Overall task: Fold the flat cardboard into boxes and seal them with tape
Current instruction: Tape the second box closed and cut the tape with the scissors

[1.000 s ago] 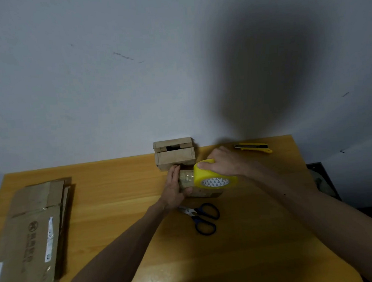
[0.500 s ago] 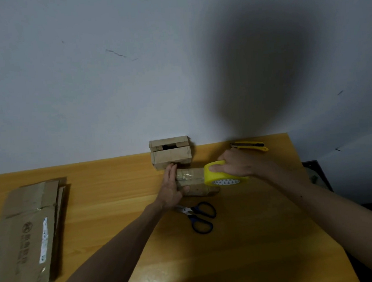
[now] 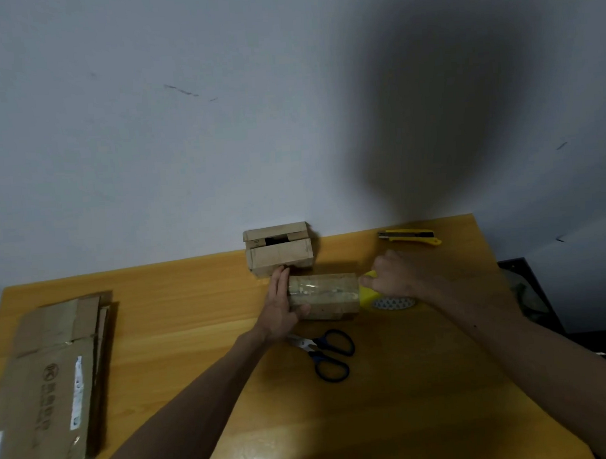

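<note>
Box (image 3: 321, 293) mid-tabletop (image 3: 192, 307), toward 12 o'clock. Left hand (image 3: 280, 308) fingers straight, pressing 9 o'clock end; right hand (image 3: 400, 276) fingers grasping tape roll (image 3: 369, 292) at 3 o'clock. Likely light, crushable, skids; brace ends.

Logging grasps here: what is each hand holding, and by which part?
The right hand grips the yellow tape roll over its outer rim. The left hand grips nothing: straight fingers press the left end of the small box.
</note>
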